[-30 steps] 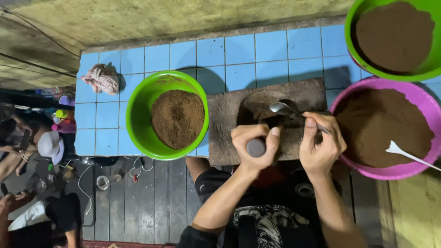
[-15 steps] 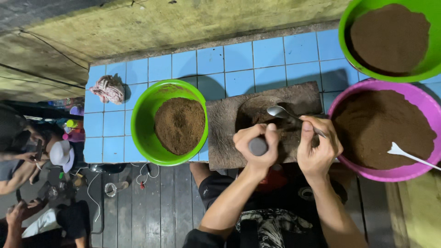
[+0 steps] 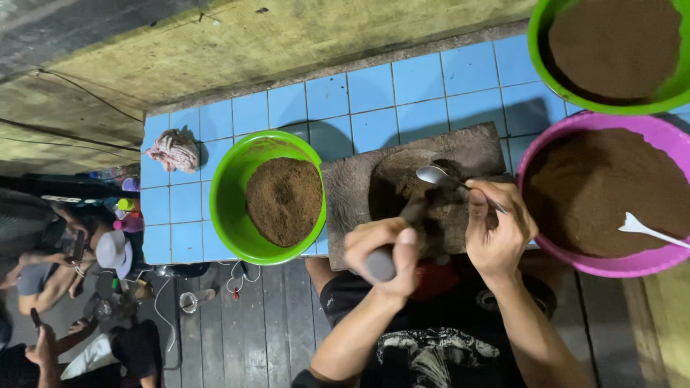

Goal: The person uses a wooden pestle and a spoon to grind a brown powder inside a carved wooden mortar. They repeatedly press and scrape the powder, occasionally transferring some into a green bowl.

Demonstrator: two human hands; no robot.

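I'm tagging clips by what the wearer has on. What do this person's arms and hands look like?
Both forearms are bare, with no sleeves reaching them. The left hand and right hand wear no gloves; no rings, watch or bracelet show. The dark shirt below is black with a pale printed pattern and a red patch near the top.

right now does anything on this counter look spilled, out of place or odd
Nothing looks spilled: the brown powder sits inside the green bowl and the pink bowl. One oddity is a crumpled rag lying loose on the blue tiles. The left hand grips a pestle and the right hand a spoon.
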